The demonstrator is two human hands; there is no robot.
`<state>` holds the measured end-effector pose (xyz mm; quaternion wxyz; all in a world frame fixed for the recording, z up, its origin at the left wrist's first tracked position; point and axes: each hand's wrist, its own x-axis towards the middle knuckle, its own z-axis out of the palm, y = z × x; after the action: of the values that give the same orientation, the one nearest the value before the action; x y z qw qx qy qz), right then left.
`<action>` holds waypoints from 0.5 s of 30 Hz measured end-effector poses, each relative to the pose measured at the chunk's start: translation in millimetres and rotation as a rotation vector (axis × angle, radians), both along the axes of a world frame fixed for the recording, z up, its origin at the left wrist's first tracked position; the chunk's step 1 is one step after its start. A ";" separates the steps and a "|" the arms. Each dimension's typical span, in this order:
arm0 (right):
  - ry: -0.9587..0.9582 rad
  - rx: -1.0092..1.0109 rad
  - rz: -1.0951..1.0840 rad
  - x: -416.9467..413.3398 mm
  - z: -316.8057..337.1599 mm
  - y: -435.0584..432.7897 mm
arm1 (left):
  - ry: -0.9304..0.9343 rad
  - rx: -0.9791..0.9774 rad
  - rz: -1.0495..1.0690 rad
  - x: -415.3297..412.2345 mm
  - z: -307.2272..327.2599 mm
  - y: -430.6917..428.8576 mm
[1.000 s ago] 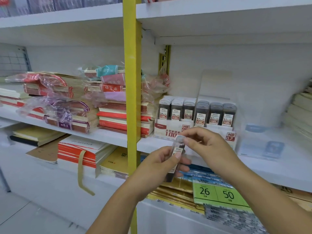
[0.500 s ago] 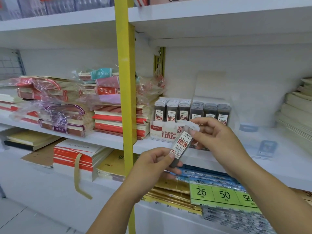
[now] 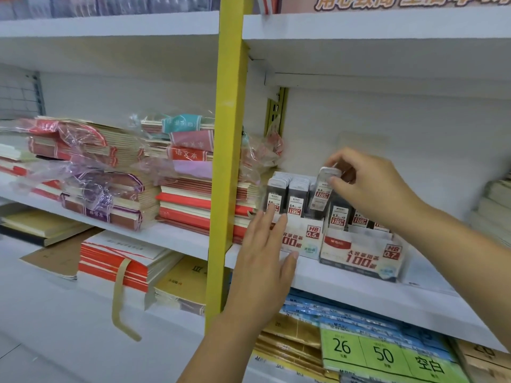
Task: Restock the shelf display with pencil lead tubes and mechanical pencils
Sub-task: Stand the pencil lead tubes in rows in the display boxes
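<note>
My right hand (image 3: 370, 186) pinches the white cap of a pencil lead tube (image 3: 322, 192), which stands tilted in the right end of the HB 0.5 display box (image 3: 304, 239). Other 0.5 tubes (image 3: 287, 197) stand upright in that box. Beside it on the right is the HB 0.7 display box (image 3: 362, 255) with dark tubes (image 3: 338, 214), partly hidden by my right wrist. My left hand (image 3: 265, 261) has straight fingers and rests flat against the front left of the 0.5 box. No mechanical pencils are in view.
A yellow upright post (image 3: 226, 161) stands just left of the boxes. Stacks of wrapped notebooks (image 3: 110, 172) fill the white shelf (image 3: 359, 288) to the left. Paper packs and green labels (image 3: 384, 355) lie on the shelf below. More paper stacks (image 3: 495, 205) sit at far right.
My right hand has carried the tube from in front of me up to the 0.5 box. My left hand let go of it and moved onto the box front.
</note>
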<state>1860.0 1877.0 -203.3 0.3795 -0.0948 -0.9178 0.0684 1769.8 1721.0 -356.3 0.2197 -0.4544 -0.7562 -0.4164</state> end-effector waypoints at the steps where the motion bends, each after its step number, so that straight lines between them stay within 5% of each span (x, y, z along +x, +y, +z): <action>1: -0.024 -0.035 0.003 -3.3 0.7 3.3 | 0.003 0.004 0.004 -1.1 -1.5 1.0; 10: -0.135 0.132 -0.191 -24.3 -10.0 12.4 | -0.015 0.028 -0.016 -4.3 -3.9 0.6; 15: -0.036 0.073 -0.129 -0.9 -11.7 -2.2 | -0.063 0.041 -0.033 4.3 -1.8 -6.0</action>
<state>1859.1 1874.9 -215.0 0.3698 -0.1411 -0.9183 0.0085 1774.0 1715.1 -358.1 0.1982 -0.4490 -0.7463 -0.4497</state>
